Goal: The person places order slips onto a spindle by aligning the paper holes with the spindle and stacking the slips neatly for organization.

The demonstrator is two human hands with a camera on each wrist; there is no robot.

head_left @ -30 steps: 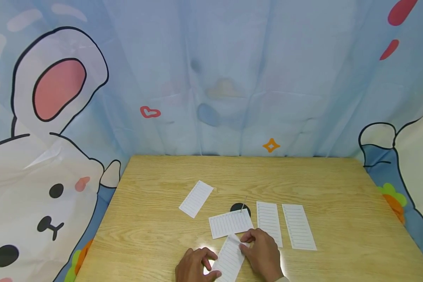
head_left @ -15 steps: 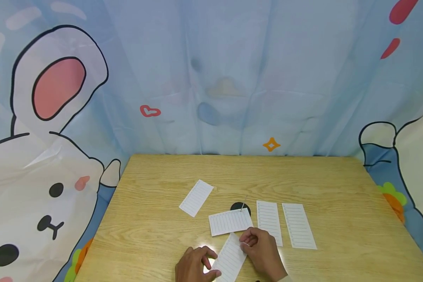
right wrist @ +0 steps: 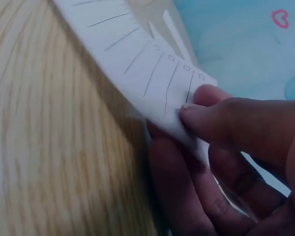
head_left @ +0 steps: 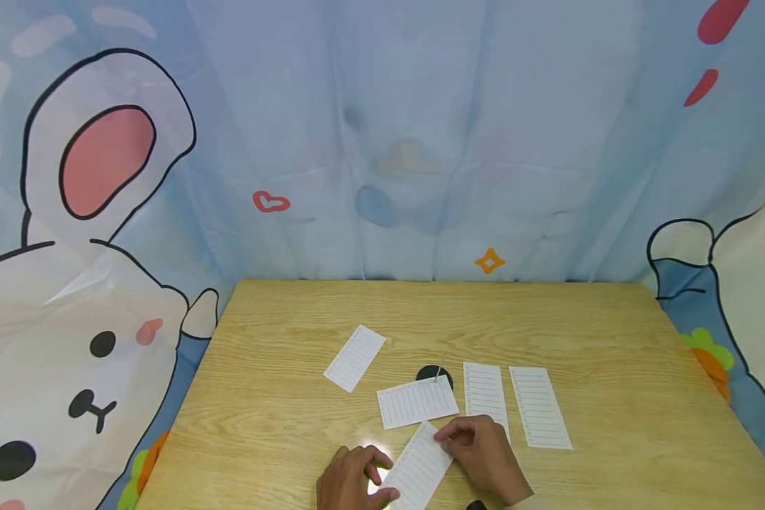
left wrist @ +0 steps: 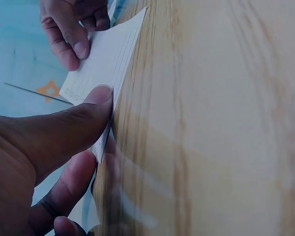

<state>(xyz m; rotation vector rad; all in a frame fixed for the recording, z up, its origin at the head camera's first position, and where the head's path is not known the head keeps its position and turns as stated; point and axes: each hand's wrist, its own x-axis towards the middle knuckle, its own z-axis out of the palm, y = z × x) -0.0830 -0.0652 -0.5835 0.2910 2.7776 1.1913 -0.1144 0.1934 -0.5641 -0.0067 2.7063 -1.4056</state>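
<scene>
A white lined paper card (head_left: 418, 467) with small checkboxes lies slanted at the front of the table. My left hand (head_left: 355, 478) holds its left edge, thumb on top and a finger under the edge in the left wrist view. My right hand (head_left: 484, 453) pinches the card's upper right corner between thumb and fingers; in the right wrist view the card (right wrist: 147, 73) curves up from the table there. Just beyond lies another lined card (head_left: 414, 404), partly over a black round base (head_left: 428, 372) with a thin upright spike (head_left: 438, 373). Whether the spike pierces that card I cannot tell.
Two more lined cards lie to the right, a nearer one (head_left: 483, 389) partly behind my right hand and a farther one (head_left: 538, 407). Another card (head_left: 355, 358) lies slanted at the back left. A printed curtain (head_left: 389, 142) hangs behind the wooden table (head_left: 280, 425).
My right hand has shifted slightly right, and the held card has turned a little clockwise with it. My left hand has stayed put.
</scene>
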